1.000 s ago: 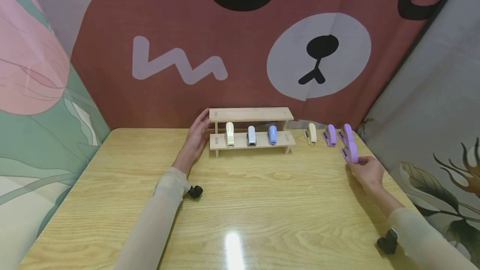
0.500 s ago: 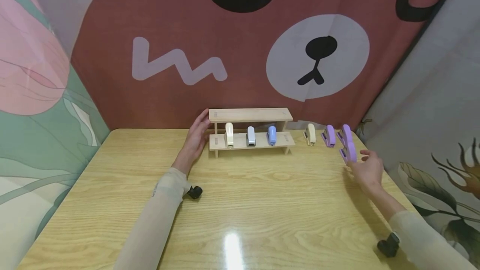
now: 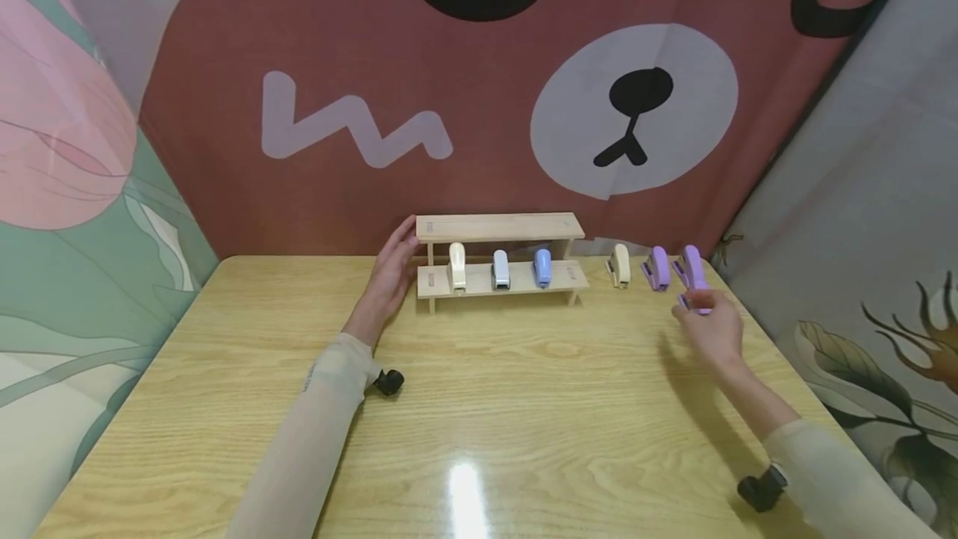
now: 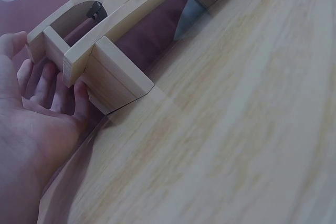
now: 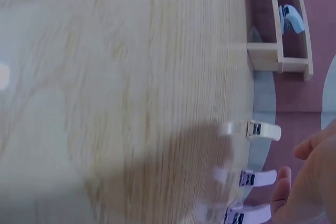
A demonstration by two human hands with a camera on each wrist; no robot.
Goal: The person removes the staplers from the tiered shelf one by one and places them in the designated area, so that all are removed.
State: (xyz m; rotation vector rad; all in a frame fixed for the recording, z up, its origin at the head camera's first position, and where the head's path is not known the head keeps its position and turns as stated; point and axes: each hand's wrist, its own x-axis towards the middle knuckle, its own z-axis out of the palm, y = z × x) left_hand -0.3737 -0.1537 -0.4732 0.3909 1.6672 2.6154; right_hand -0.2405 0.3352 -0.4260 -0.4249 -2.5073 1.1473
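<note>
My left hand [image 3: 392,273] rests against the left end of a small two-tier wooden rack [image 3: 500,227]. In the left wrist view its fingers [image 4: 44,85] touch the rack's end boards, loosely bent. My right hand [image 3: 714,329] is over the front purple stapler [image 3: 703,310] at the table's right, hiding most of it. In the right wrist view that hand's thumb and fingers are spread apart with nothing between them. Behind it stand two more purple staplers [image 3: 656,269], with a cream stapler [image 3: 619,266] to their left.
On the rack's lower shelf stand a cream stapler [image 3: 458,267], a white one [image 3: 501,271] and a blue one [image 3: 542,269]. The wood-grain table [image 3: 479,389] ends at a printed cloth [image 3: 337,206] behind; another cloth [image 3: 861,215] hangs at the right.
My right hand has let go of the front purple stapler and moved slightly left and up over it. My left hand and the rack have stayed put.
</note>
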